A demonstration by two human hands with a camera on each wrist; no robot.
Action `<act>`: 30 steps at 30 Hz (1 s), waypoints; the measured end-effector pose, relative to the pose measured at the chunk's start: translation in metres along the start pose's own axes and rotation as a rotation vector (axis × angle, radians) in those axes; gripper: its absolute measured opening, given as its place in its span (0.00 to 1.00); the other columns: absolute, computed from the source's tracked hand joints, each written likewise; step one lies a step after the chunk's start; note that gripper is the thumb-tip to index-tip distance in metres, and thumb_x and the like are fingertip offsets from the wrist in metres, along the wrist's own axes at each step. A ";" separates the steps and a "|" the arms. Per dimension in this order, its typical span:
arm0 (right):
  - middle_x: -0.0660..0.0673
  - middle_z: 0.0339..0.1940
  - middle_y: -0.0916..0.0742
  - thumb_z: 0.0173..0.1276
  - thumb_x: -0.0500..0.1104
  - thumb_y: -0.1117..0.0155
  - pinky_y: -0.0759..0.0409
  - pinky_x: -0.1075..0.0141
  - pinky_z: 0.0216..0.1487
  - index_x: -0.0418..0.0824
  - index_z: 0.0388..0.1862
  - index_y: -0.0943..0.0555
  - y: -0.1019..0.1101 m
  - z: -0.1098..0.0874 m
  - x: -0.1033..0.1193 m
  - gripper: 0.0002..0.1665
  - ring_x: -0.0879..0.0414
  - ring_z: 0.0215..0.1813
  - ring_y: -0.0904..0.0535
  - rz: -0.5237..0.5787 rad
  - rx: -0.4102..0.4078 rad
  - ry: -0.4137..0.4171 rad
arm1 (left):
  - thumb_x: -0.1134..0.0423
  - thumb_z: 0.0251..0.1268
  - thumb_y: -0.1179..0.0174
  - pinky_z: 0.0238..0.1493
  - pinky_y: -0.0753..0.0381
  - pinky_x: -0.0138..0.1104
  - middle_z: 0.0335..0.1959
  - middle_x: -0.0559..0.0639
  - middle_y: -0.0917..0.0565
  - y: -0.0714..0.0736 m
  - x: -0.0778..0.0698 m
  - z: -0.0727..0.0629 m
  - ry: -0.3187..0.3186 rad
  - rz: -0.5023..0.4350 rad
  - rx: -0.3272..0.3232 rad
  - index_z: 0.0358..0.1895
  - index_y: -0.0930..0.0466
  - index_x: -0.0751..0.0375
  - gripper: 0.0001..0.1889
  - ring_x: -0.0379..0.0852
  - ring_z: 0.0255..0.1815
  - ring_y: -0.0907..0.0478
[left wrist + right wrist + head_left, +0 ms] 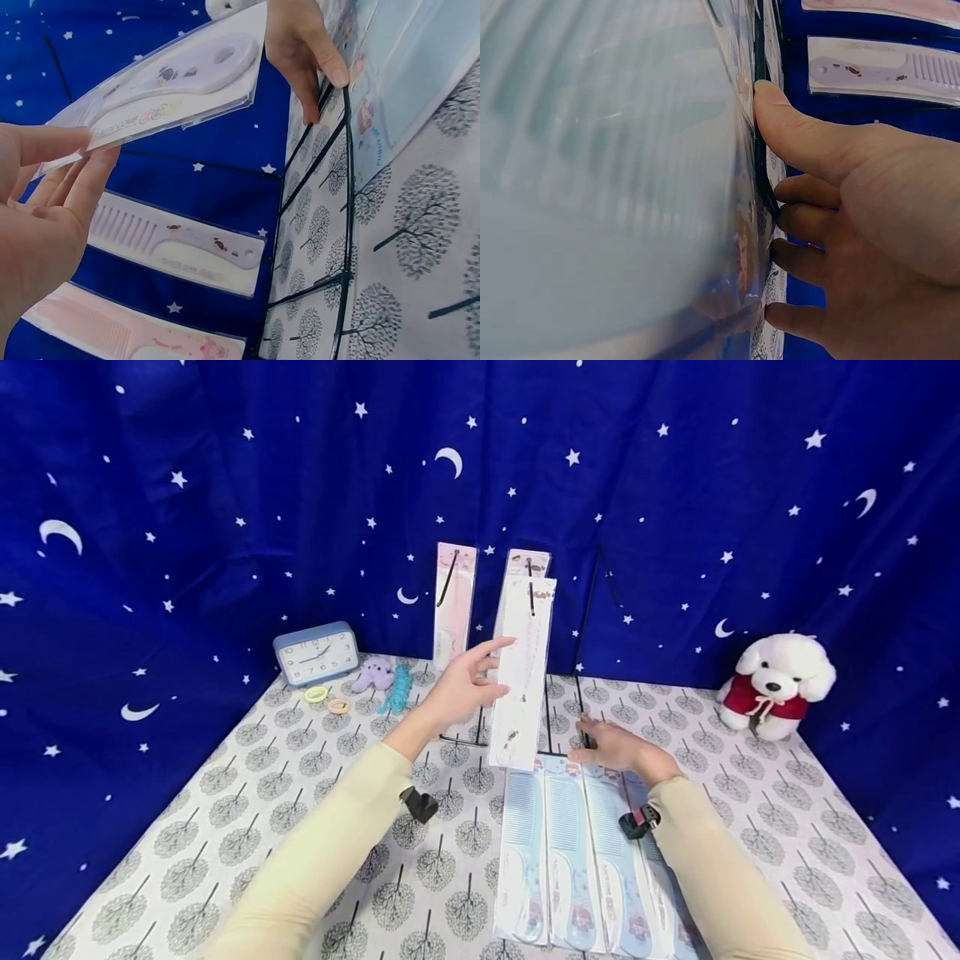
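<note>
My left hand [465, 689] pinches the edge of a clear-packaged purple comb [176, 79] between thumb and fingers. The package's white back faces the head view, and a black hook shows at its top. Behind it hangs another packaged purple comb [195, 244]; a packaged pink comb [453, 610] hangs on the hook to the left. My right hand [615, 747] is low at the front corner of the black wire rack [350, 187], thumb and fingertips on its base wire. Several packaged blue combs [572, 860] lie side by side below that hand.
At the back left stand a blue clock [317, 653], a purple octopus toy [372, 673], a teal cord bundle [397, 687], a yellow ring [316, 694] and an orange ring [338, 706]. A white plush dog [777, 681] sits at the right. A starry blue curtain [300, 485] hangs behind.
</note>
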State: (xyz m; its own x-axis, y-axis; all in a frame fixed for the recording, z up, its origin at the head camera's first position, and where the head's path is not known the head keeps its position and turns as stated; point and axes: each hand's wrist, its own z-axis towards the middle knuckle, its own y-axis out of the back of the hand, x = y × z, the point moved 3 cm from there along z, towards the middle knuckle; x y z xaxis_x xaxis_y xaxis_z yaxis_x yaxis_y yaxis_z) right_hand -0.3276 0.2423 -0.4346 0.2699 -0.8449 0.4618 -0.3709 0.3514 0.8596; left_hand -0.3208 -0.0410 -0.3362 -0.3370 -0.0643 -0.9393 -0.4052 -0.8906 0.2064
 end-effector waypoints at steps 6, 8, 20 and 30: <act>0.29 0.80 0.50 0.71 0.60 0.38 0.54 0.41 0.76 0.29 0.78 0.47 -0.002 0.001 0.000 0.52 0.33 0.77 0.47 0.012 0.007 0.008 | 0.76 0.66 0.38 0.46 0.14 0.39 0.72 0.62 0.33 0.006 0.002 0.020 0.029 0.027 -0.064 0.75 0.34 0.40 0.38 0.57 0.57 0.21; 0.29 0.80 0.50 0.71 0.60 0.38 0.53 0.41 0.76 0.29 0.78 0.47 -0.002 0.000 0.000 0.53 0.32 0.74 0.38 0.019 0.007 0.008 | 0.77 0.66 0.38 0.44 0.14 0.39 0.69 0.64 0.30 0.008 0.001 0.027 0.039 0.027 -0.084 0.75 0.33 0.41 0.38 0.55 0.53 0.19; 0.30 0.80 0.52 0.72 0.59 0.38 0.50 0.40 0.76 0.30 0.79 0.49 0.000 0.000 -0.003 0.52 0.52 0.21 0.23 0.038 0.016 -0.016 | 0.78 0.65 0.39 0.45 0.14 0.42 0.60 0.60 0.25 0.007 0.003 0.053 0.079 0.007 -0.124 0.74 0.33 0.38 0.38 0.48 0.38 0.19; 0.32 0.81 0.53 0.71 0.59 0.38 0.51 0.41 0.77 0.31 0.80 0.49 -0.002 -0.001 -0.004 0.53 0.55 0.15 0.29 0.066 0.023 -0.030 | 0.81 0.65 0.42 0.49 0.16 0.50 0.60 0.61 0.25 0.004 0.009 0.059 0.066 0.017 -0.149 0.74 0.33 0.39 0.39 0.46 0.33 0.25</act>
State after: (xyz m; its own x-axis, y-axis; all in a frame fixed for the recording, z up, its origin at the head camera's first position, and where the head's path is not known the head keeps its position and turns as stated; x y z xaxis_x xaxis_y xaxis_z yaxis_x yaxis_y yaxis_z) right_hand -0.3273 0.2457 -0.4376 0.2172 -0.8323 0.5101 -0.4078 0.3974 0.8221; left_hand -0.3760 -0.0181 -0.3281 -0.2847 -0.1050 -0.9529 -0.2678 -0.9457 0.1842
